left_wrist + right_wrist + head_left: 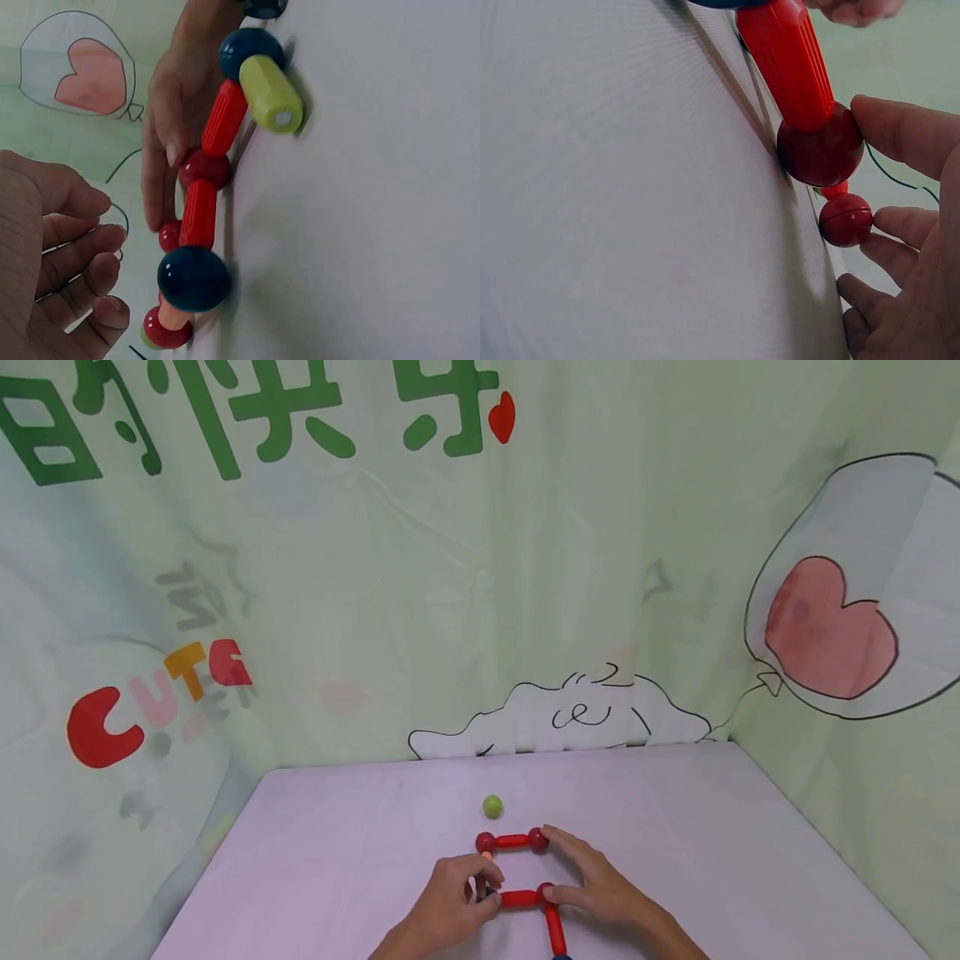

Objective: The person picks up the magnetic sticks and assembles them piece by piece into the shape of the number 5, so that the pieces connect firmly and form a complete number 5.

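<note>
Several balls and short rods, joined like a magnetic building set, lie on the table. My left hand [452,897] hovers beside a dark blue ball [193,279]; in the left wrist view its fingers are loosely bent, apart from the ball and holding nothing. My right hand [603,885] rests its thumb against a near red ball [821,150], while its fingertips touch a far red ball [846,220]. A red rod [519,899] links the blue ball and the near red ball. Another red rod [513,841] joins the far red ball to a left red ball [485,842].
A green ball [492,807] lies behind the pieces. Towards me, a red rod [555,929] leads to another blue ball [251,54], which bears a yellow-green rod [271,97]. A printed curtain [360,610] stands behind the pale table [330,827].
</note>
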`<action>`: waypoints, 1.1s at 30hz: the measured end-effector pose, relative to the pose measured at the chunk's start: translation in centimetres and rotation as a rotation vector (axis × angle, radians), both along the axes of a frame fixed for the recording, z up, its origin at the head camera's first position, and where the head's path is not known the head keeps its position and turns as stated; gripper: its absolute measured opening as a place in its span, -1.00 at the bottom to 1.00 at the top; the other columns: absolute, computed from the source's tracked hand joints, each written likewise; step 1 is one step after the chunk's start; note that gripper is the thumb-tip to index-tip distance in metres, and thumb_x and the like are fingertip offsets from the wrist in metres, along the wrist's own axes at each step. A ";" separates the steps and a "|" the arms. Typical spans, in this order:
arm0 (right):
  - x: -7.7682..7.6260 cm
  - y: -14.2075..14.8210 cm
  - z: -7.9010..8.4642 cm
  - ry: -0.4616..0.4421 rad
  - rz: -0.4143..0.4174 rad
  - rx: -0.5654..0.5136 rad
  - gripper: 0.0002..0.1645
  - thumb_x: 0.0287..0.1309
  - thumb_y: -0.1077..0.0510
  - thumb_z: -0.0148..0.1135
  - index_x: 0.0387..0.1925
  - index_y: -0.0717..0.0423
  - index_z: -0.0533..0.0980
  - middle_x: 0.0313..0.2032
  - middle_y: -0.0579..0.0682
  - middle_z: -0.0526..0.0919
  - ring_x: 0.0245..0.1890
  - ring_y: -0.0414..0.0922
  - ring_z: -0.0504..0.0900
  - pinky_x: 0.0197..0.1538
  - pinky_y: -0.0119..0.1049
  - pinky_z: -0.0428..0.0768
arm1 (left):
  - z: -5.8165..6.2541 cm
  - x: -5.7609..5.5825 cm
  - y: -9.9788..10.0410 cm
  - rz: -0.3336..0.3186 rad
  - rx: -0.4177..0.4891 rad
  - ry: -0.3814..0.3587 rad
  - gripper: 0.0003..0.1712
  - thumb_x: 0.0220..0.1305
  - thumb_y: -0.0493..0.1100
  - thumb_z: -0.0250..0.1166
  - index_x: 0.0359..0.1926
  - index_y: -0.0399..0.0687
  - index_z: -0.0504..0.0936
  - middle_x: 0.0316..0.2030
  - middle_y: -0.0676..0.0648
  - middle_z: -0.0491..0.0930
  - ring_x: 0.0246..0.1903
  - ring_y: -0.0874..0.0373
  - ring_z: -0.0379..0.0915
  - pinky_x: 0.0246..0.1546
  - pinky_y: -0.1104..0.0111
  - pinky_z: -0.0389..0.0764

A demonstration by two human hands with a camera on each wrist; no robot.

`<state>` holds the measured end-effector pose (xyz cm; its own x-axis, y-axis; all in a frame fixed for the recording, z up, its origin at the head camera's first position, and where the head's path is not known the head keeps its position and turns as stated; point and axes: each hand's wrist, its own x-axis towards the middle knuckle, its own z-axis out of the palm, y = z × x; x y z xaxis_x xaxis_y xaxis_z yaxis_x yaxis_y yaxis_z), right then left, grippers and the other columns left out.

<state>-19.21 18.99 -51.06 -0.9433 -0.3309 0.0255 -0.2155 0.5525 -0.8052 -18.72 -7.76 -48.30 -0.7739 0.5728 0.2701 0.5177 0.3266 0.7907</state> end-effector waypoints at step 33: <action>0.1 -0.2 0.2 -0.035 -0.011 -0.009 0.00 0.11 -0.10 0.45 0.52 0.01 0.23 0.48 0.12 0.28 0.49 0.27 0.15 0.34 0.45 0.18 | -2.1 -11.4 4.1 0.377 -0.316 0.059 -0.60 0.36 -0.11 0.30 0.20 0.05 0.68 0.23 -0.02 0.58 0.19 0.01 0.38 0.17 0.07 0.53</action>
